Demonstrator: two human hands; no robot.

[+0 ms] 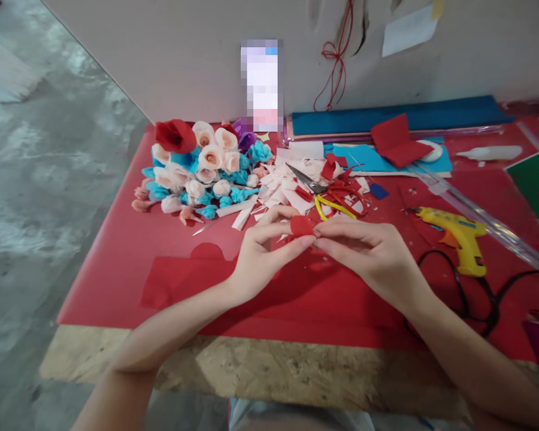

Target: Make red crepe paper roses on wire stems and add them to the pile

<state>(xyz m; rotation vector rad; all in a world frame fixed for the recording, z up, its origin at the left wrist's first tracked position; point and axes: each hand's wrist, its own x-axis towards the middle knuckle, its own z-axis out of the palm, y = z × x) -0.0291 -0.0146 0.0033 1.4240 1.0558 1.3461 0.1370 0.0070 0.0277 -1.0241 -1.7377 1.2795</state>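
A small red paper petal is pinched between the thumb and fingers of my left hand. The fingertips of my right hand are pressed together at the petal's lower right edge. Just beyond my hands lie scissors with yellow and red handles, their blades resting on a heap of white and red paper scraps. Under my hands and to the left, a sheet of red crepe paper is spread, with a rounded red piece at its top edge.
Paper flowers in white, blue, red and purple are bunched at back left. On the right are a yellow glue gun with a black cord, a white glue bottle and folded red paper. A blurred phone leans against the wall.
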